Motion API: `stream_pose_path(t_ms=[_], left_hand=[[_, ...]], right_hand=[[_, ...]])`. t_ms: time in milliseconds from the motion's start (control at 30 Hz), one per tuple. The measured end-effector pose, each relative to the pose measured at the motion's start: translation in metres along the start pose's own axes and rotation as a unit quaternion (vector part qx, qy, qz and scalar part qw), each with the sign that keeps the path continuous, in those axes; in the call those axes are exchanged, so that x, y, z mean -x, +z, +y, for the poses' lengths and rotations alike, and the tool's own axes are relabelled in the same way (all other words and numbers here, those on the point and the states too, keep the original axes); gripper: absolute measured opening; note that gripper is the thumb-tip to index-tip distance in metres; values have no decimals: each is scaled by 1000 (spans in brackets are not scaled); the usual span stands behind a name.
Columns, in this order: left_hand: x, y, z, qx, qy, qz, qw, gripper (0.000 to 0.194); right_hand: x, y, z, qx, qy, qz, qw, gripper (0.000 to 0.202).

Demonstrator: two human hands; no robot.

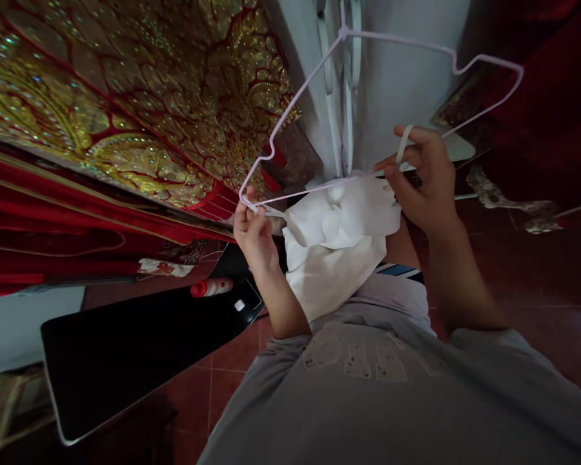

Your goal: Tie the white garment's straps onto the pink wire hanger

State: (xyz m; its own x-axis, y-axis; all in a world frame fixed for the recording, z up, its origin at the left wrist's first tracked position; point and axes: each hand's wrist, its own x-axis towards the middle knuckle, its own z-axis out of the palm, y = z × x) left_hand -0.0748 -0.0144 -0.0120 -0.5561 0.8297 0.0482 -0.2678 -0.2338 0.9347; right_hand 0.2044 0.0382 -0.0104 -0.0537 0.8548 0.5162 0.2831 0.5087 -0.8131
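A pale pink wire clothes hanger (pixel 306 87) is held up in front of me, its neck at the top of the view. My left hand (pixel 256 236) pinches its left corner, where a thin white strap also runs by the fingers. My right hand (pixel 426 177) is closed on another white strap (pixel 403 145), looped over the index finger, close to the hanger's bottom bar. From the straps hangs a white garment (pixel 339 226) with moulded cups, below the bar and in front of my legs. Whether the right fingers also touch the bar cannot be told.
Gold-sequinned red costumes (pixel 174 97) hang close on the left, and dark red cloth (pixel 552 129) on the right. A black tabletop (pixel 150 349) at lower left bears a red-capped bottle (pixel 213 287) and a small white case (pixel 239 305). Red tiles (pixel 188 387) cover the floor.
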Motion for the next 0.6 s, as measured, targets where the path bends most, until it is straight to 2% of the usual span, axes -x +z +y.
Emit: stream_pose_path(t_ms=[167, 333, 467, 600], left_hand=[[0, -3, 3, 39, 46, 21, 998, 17], [-4, 1, 12, -38, 151, 10, 988, 12], [-14, 5, 18, -112, 240, -45, 963, 25], [-26, 11, 29, -145, 287, -128, 938, 12]], right_hand=[[-1, 0, 2, 7, -16, -3, 1000, 46], [2, 3, 3, 20, -12, -3, 1000, 42], [6, 5, 3, 35, -12, 7, 999, 37], [8, 4, 6, 60, -23, -16, 998, 38]])
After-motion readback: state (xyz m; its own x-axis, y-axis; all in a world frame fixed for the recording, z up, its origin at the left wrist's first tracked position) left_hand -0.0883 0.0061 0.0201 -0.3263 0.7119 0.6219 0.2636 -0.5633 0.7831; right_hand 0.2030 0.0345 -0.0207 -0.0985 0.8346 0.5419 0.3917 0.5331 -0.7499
